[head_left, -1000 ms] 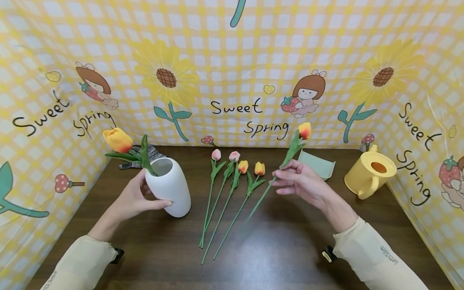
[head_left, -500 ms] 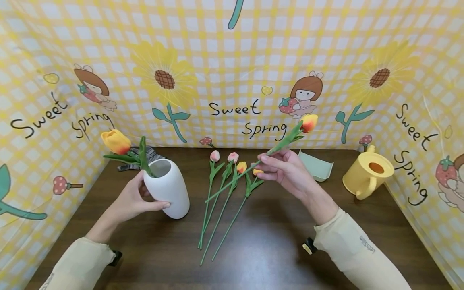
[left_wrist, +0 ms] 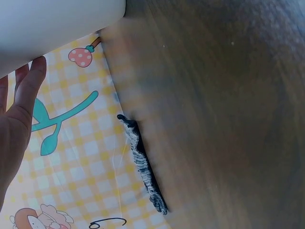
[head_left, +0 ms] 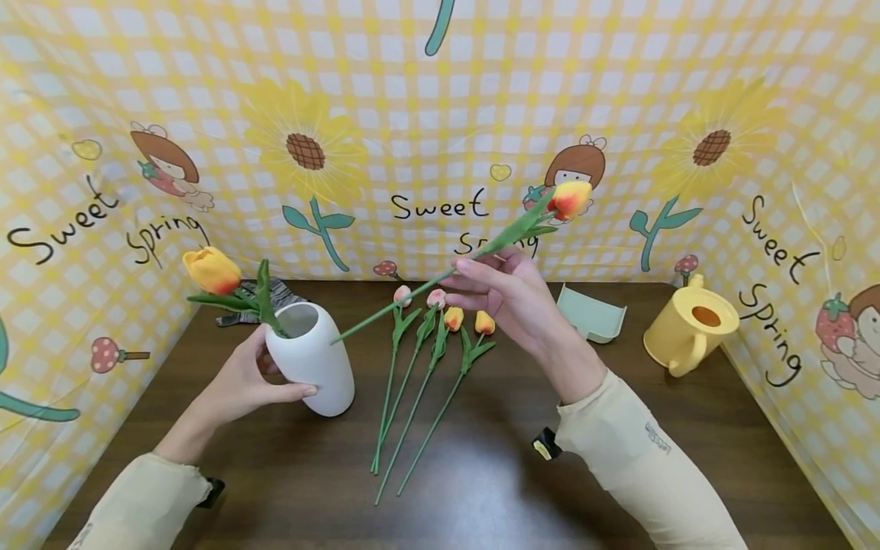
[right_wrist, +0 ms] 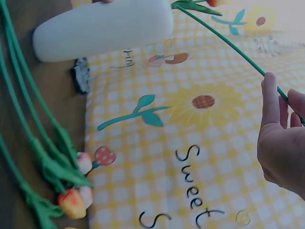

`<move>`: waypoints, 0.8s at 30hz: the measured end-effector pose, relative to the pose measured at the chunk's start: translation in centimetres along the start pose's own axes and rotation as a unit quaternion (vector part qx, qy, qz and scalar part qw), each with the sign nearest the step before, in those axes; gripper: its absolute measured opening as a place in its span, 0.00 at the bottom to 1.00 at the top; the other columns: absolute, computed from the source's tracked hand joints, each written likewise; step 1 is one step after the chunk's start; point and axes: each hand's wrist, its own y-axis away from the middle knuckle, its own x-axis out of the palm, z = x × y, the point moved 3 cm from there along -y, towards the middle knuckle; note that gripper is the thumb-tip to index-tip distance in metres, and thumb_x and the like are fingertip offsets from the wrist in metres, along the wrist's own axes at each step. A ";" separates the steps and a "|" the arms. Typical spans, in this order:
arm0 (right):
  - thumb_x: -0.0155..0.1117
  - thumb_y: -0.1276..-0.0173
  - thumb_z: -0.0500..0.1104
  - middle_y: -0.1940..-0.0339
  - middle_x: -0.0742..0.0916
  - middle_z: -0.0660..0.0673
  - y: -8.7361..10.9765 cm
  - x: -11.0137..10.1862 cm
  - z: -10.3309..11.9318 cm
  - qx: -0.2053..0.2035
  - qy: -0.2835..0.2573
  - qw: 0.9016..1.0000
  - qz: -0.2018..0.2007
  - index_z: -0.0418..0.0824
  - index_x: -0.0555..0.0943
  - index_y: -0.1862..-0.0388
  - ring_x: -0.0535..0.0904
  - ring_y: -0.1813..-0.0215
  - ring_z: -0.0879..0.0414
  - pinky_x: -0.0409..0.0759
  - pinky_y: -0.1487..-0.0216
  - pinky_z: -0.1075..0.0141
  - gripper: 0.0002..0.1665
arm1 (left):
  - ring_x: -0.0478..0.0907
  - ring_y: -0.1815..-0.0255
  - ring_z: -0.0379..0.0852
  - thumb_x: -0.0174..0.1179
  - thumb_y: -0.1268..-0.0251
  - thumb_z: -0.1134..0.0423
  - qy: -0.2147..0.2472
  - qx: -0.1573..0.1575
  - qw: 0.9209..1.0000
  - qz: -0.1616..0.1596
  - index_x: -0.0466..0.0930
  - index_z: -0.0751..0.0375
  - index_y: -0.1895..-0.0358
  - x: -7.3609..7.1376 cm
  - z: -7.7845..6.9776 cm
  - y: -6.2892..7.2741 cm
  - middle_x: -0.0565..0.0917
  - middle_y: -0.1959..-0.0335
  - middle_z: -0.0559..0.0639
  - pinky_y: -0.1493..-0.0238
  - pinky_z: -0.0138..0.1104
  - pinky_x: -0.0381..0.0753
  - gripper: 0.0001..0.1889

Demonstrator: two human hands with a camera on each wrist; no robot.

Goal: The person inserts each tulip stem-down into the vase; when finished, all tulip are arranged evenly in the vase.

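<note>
In the head view my left hand [head_left: 237, 382] holds a white vase [head_left: 316, 374] around its side, thumb across the front. One yellow-orange tulip [head_left: 213, 269] stands in the vase and leans left over the rim. My right hand [head_left: 512, 305] pinches another yellow-red tulip [head_left: 572, 200] by its stem, below the leaves. The bloom points up and right; the stem slants down left, its lower end by the vase's upper right side. In the right wrist view that stem [right_wrist: 224, 40] reaches close to the vase's mouth; whether its tip is inside I cannot tell.
Several pink and yellow tulips [head_left: 429, 382] lie on the dark wood table [head_left: 495, 489] between my hands. Back right are a pale green tray-like piece [head_left: 590, 315] and a yellow watering can [head_left: 690, 328]. A grey knitted glove-like item [head_left: 285, 294] lies behind the vase. Printed cloth [head_left: 385, 114] walls the table.
My right hand has moved left and slightly up with the tulip, its stem swinging from steep to slanted toward the vase. The left hand keeps hold of the vase.
</note>
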 end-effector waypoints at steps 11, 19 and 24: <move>0.65 0.31 0.28 0.64 0.90 0.40 -1.7 3.0 -0.5 -0.043 0.015 0.999 0.023 0.36 0.85 0.65 0.89 0.59 0.46 0.88 0.56 0.50 0.06 | 0.86 0.52 0.43 0.81 0.61 0.79 -0.009 -0.006 1.000 -0.004 0.65 0.60 0.31 -0.1 -0.2 0.1 0.79 0.44 0.53 0.58 0.37 0.88 0.49; 0.61 0.30 0.26 0.64 0.90 0.37 -2.5 4.0 -1.5 -0.051 0.045 0.997 0.032 0.31 0.86 0.60 0.89 0.61 0.46 0.86 0.54 0.47 0.07 | 0.86 0.52 0.43 0.81 0.61 0.79 -0.007 0.000 1.000 0.001 0.65 0.60 0.30 -0.1 -0.1 -0.1 0.79 0.43 0.53 0.58 0.37 0.88 0.50; 0.60 0.30 0.25 0.62 0.89 0.34 -3.0 4.7 -1.9 -0.057 0.063 0.995 0.045 0.30 0.86 0.60 0.89 0.59 0.46 0.86 0.54 0.43 0.08 | 0.85 0.52 0.43 0.81 0.61 0.79 -0.006 -0.001 1.000 0.000 0.65 0.60 0.30 -0.1 -0.1 -0.1 0.79 0.43 0.53 0.57 0.37 0.88 0.50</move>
